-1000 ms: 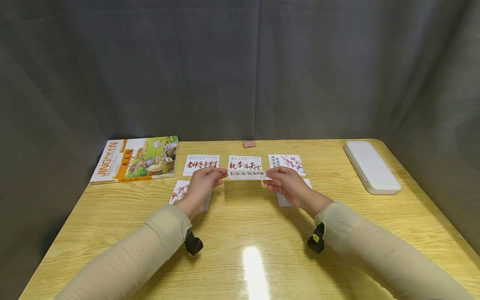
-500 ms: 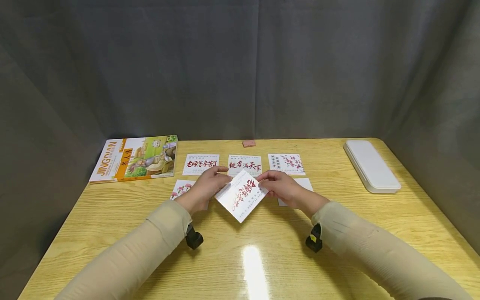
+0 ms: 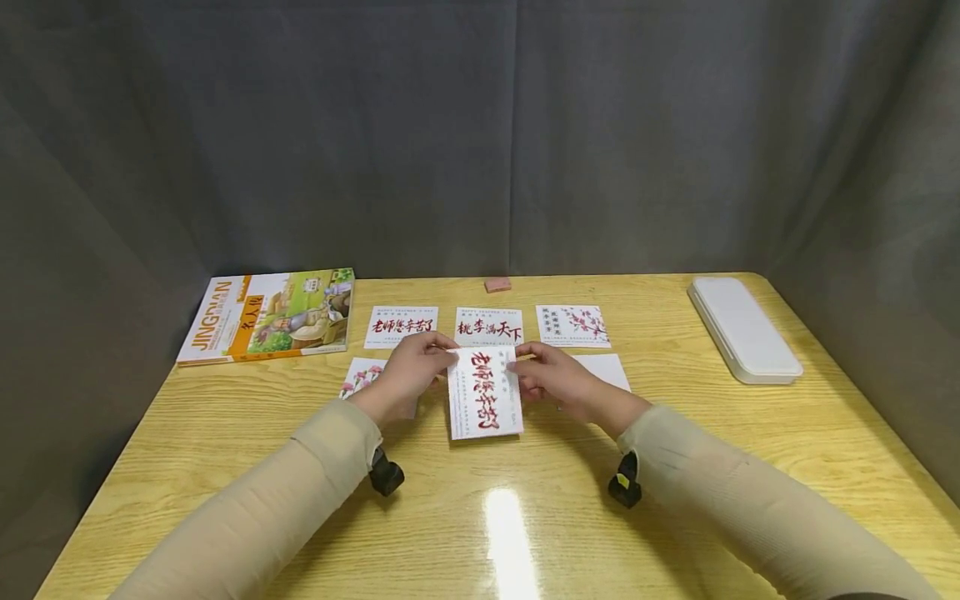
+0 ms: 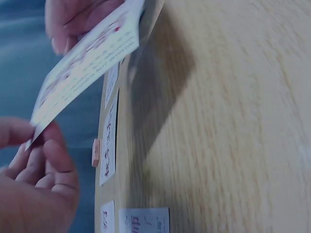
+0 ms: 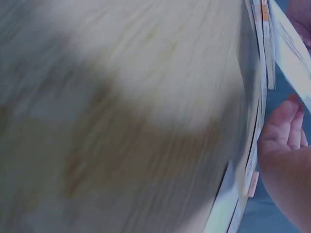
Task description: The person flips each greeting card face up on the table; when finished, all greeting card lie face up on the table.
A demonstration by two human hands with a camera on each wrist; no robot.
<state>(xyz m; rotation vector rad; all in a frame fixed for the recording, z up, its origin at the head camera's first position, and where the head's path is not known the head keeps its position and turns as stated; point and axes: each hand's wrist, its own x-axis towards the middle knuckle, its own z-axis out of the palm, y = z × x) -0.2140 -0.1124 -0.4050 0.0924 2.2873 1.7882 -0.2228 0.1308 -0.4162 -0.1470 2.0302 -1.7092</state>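
A white greeting card point(image 3: 484, 393) with red brush lettering is held above the table, turned so its lettering runs downward. My left hand point(image 3: 405, 371) pinches its upper left corner between thumb and fingers, as the left wrist view shows on the card point(image 4: 80, 68). At the upper right corner, my right hand point(image 3: 558, 377) grips the edge with thumb and fingertips. Behind the hands lie two red-lettered cards, a left card point(image 3: 401, 323) and a middle card point(image 3: 489, 325). A pink-flower card point(image 3: 362, 377) lies partly under my left hand; a plain white card point(image 3: 607, 369) lies beside my right.
A blossom card point(image 3: 573, 325) lies at the back right of the rows. The book point(image 3: 270, 317) is at the far left, the white case point(image 3: 744, 329) at the far right. A small pink block point(image 3: 497, 285) sits at the table's back edge, before the grey curtain.
The held card has gone from nearly edge-on between both hands, through a diagonal tilt, to hanging with its lettered face toward me. Both hands have stayed nearly in place.
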